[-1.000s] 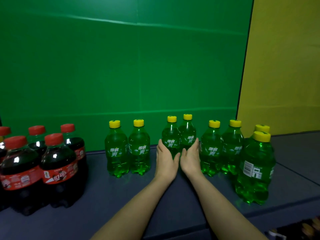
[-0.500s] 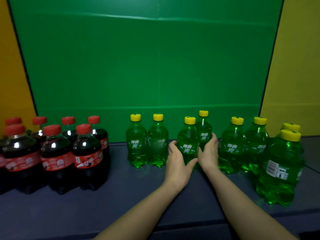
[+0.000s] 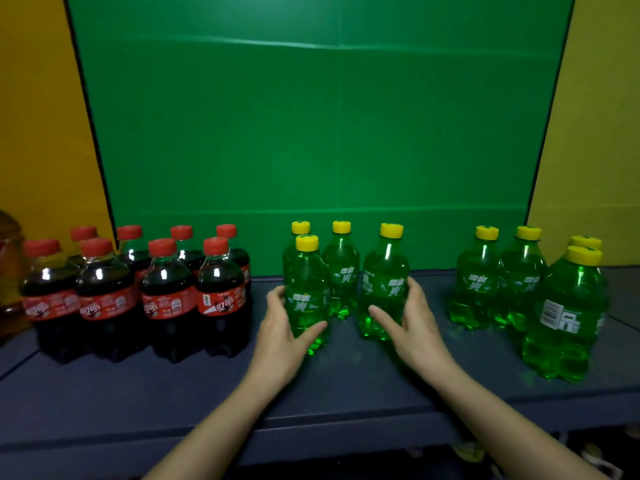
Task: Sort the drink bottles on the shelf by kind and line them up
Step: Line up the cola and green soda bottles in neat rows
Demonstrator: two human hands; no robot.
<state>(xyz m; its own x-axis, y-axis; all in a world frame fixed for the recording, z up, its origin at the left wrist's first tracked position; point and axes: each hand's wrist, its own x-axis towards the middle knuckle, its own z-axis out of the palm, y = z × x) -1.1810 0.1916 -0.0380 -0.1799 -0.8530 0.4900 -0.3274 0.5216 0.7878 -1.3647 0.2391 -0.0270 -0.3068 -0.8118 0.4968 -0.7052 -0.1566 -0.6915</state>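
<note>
Several dark cola bottles with red caps (image 3: 166, 292) stand in two rows at the left of the dark shelf (image 3: 346, 393). My left hand (image 3: 280, 323) grips a green bottle with a yellow cap (image 3: 306, 292), which stands in front of two more green bottles (image 3: 341, 271). My right hand (image 3: 412, 323) grips another green bottle (image 3: 384, 282) just to the right. Two green bottles (image 3: 498, 282) stand farther right, and two more (image 3: 568, 313) stand nearer the front at the far right.
A green panel (image 3: 311, 133) backs the shelf, with yellow panels (image 3: 606, 133) on both sides. An amber bottle (image 3: 8, 271) shows at the left edge. Bare shelf lies between my right-hand bottle and the right-hand pair, and along the front edge.
Both hands have slid their green bottles to the left and toward me, next to the two green bottles near the cola. The view has turned left, showing more cola bottles.
</note>
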